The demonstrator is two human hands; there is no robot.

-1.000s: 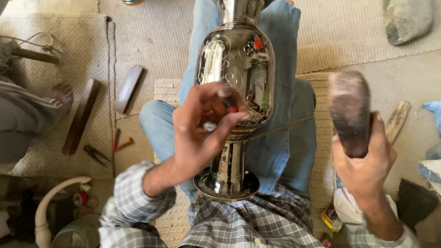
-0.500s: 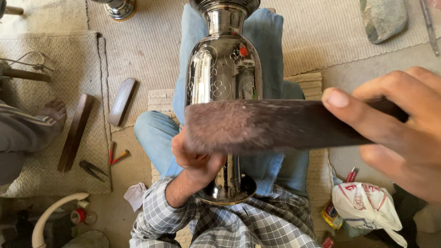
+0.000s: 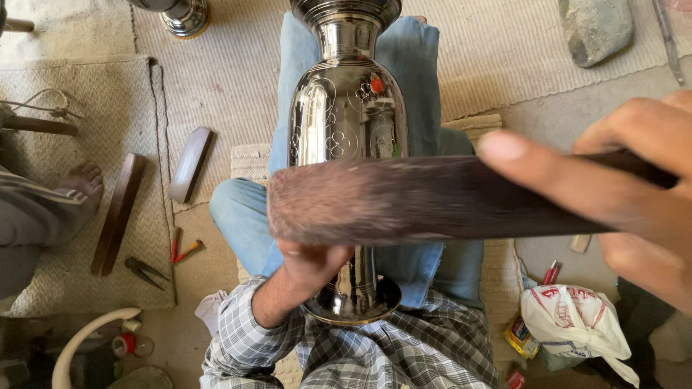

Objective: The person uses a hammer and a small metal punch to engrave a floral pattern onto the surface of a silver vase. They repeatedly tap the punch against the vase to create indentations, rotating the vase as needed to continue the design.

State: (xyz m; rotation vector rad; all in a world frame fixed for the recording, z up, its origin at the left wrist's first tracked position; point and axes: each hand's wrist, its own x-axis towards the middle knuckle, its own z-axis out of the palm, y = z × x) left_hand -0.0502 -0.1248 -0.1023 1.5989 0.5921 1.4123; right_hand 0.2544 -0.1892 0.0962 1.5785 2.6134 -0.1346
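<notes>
Nearest of all, the right hand (image 3: 634,194) is closing its fingers tight around the handle of a dark wooden mallet (image 3: 425,202), which is lying crosswise, so close that it is blurring and blocking much of what lies behind; the hand itself is running off the right edge. Just beyond and below it, the left hand (image 3: 310,263) is pressing against the lower body of a shiny metal vase (image 3: 346,130), but the mallet is covering its fingers, so how far they are curled is hard to tell. The vase is lying lengthwise along the person's blue-jeaned legs, its base near the checked shirt and its neck pointing far. Further left, wooden bars (image 3: 189,164) are resting on a woven mat (image 3: 86,94).
</notes>
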